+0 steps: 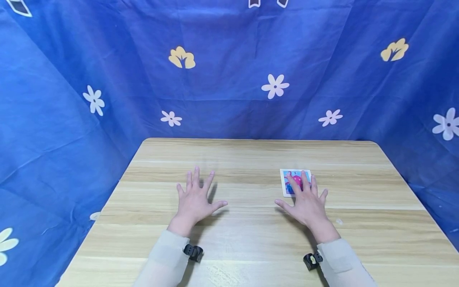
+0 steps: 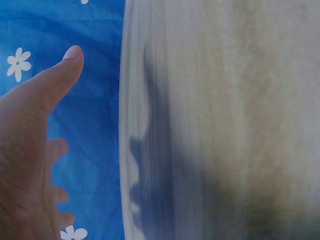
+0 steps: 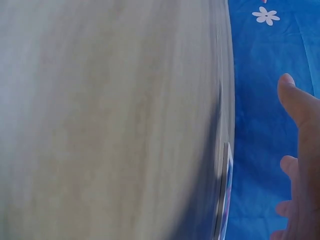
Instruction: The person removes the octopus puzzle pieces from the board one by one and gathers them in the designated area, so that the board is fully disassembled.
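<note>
Both hands are held palm down over the wooden table, fingers spread, with nothing in them. My left hand (image 1: 195, 203) is left of the middle, and its shadow falls on the wood beside it. On the right, my right hand (image 1: 307, 205) overlaps the near part of a square picture card (image 1: 283, 183) in the head view. This card has a white border and a pink cartoon creature on blue, partly hidden by the fingers. In the right wrist view the card (image 3: 226, 192) shows edge-on, apart from the fingers. The left wrist view shows the left thumb (image 2: 65, 75) stretched out.
The light wood table (image 1: 251, 239) has rounded far corners. Behind it and at both sides hangs a blue cloth (image 1: 229, 99) with white flowers and yellow shapes. Each wrist carries a small black camera mount, such as the left mount (image 1: 193, 252). A small whitish spot (image 1: 339, 221) lies near the right wrist.
</note>
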{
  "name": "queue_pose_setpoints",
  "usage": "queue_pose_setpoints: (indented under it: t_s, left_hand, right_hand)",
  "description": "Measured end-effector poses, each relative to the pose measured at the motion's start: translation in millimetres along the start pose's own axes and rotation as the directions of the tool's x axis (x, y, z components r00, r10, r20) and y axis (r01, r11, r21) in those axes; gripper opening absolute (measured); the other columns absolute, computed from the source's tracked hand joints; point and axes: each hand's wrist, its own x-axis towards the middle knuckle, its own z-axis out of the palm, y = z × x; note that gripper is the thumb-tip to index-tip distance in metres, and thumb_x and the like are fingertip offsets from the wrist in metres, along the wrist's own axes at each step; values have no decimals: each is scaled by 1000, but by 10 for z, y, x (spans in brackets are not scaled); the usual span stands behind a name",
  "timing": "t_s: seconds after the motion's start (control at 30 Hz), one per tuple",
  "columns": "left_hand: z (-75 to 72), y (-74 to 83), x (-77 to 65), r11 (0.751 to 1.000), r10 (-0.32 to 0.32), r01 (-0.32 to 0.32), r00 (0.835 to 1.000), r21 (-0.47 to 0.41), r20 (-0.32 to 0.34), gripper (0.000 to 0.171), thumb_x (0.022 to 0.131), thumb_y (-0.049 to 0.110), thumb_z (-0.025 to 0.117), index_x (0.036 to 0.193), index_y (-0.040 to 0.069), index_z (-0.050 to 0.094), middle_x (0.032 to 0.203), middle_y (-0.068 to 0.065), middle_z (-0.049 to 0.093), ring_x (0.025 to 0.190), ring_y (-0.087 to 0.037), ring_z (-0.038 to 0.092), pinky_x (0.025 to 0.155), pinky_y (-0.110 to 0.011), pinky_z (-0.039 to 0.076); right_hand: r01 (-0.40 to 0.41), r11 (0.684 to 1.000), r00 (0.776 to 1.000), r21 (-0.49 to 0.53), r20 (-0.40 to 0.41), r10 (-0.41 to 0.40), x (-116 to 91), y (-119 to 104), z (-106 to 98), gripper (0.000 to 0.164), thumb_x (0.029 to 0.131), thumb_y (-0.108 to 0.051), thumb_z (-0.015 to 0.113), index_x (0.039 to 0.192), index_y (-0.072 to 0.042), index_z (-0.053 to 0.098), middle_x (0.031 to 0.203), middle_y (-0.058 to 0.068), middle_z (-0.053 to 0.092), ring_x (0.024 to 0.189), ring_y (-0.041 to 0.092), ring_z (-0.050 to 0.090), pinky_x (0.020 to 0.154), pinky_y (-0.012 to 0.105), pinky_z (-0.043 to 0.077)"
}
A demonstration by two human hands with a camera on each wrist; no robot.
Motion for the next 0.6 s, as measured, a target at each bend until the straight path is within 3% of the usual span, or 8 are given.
queue_pose_setpoints:
  t_s: [0.13, 0.37, 0.6]
  left_hand:
    - [16, 26, 23, 1000, 19, -19, 1000, -13, 10, 100, 74, 73, 60, 153, 24, 23, 156, -22, -4, 139, -48, 1, 101, -74, 0]
    - [56, 112, 70, 998, 56, -56, 998, -14, 27, 100, 74, 75, 57, 153, 23, 22, 156, -21, -2, 139, -46, 5, 103, -72, 10]
    - [128, 232, 135, 992, 116, -114, 993, -59, 16, 98, 77, 69, 61, 152, 16, 26, 156, -22, 5, 141, -41, 8, 111, -58, 13]
  right_hand:
    - [3, 1000, 1000, -1, 1, -3, 9, 32, -11, 95, 75, -80, 48, 152, -28, 26, 156, 22, 9, 138, 50, 5, 93, 82, 1]
    - [25, 999, 1000, 30, -17, -24, 35, 128, -21, 94, 76, -77, 52, 151, -26, 28, 155, 22, 12, 138, 49, 9, 93, 81, 7]
    - [50, 998, 998, 50, -34, -48, 54, 251, -27, 93, 75, -73, 58, 149, -22, 32, 153, 23, 15, 135, 50, 15, 94, 80, 13]
